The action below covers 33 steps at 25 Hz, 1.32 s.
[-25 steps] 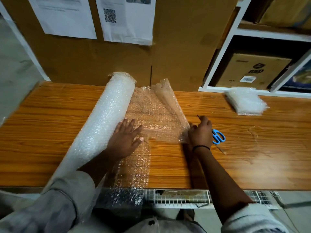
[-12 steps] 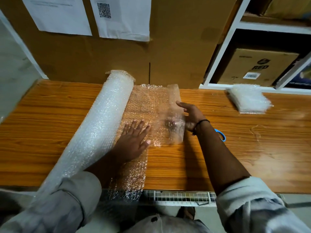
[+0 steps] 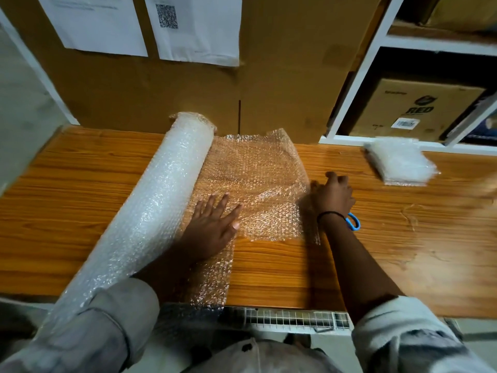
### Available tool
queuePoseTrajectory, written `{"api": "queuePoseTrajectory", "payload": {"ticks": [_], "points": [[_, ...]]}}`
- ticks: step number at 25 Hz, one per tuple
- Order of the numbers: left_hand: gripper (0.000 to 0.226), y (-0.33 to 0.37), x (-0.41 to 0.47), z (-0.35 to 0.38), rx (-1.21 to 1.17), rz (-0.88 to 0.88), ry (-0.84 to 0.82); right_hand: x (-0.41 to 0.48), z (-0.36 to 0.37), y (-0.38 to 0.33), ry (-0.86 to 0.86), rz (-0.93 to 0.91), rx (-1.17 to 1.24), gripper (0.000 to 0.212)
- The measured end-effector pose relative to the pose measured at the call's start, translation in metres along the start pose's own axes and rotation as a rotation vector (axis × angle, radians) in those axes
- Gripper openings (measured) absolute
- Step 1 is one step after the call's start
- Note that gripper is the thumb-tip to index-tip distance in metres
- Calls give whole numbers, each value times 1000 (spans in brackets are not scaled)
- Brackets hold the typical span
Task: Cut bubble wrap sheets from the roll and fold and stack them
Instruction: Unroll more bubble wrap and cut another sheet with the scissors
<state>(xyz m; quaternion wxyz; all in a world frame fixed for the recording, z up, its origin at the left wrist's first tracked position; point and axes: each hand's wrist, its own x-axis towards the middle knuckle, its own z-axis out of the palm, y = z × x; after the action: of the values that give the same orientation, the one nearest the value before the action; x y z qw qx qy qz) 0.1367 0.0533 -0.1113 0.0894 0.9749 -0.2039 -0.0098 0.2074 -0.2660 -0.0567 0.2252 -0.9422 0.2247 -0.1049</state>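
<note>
One bubble wrap roll [image 3: 161, 205] lies slantwise on the wooden counter [image 3: 403, 259], its near end reaching past the front edge by the person's left sleeve. One unrolled sheet [image 3: 255, 170] spreads from the roll to the right across the counter. It is joined to the roll along its left side, and a narrow strip of it runs down to the near edge. Of the two hands, the left hand [image 3: 212, 227] lies flat with spread fingers, pressing the sheet just beside the roll. The right hand [image 3: 333, 195] has curled fingers gripping the sheet's right edge. One pair of scissors [image 3: 353, 222], showing only a blue handle loop, lies behind the right wrist. One stack of folded sheets [image 3: 400, 162] sits at the far right of the counter, well apart from the roll. Two papers [image 3: 91, 20] hang on the cardboard behind.
</note>
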Motion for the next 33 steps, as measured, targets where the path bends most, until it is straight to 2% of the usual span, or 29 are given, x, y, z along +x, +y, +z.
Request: {"api": "queuePoseTrajectory", "payload": {"ticks": [4,9,13,15,17,21,23,25,27,31,33], "points": [[64,5,2,3,-18,-20,21,-19,8,37,6,-74,-283,31],[69,27,18,-2,-137,-111,65,-43,2,72,52,-160,-323,28],[68,52,66,-11,-87,-29,32,-60,-10,61,40,-99,-403,30],[67,61,93,-14,-33,-26,-17,-44,-12,41,-9,-156,-296,33],[67,66,111,-11,-3,-38,-70,-12,-4,15,-122,-167,-52,38],[70,69,117,2,0,-75,-73,44,18,-35,-307,57,268,52],[70,69,114,5,-16,-78,-27,64,27,-53,-369,110,358,45],[70,69,114,6,-13,-74,0,83,38,-63,-406,111,395,27],[70,70,116,7,-3,-90,23,95,47,-69,-426,71,402,40],[70,72,118,11,17,-112,29,120,57,-80,-459,103,651,33],[70,71,121,11,40,-126,9,128,57,-86,-513,86,649,40]]}}
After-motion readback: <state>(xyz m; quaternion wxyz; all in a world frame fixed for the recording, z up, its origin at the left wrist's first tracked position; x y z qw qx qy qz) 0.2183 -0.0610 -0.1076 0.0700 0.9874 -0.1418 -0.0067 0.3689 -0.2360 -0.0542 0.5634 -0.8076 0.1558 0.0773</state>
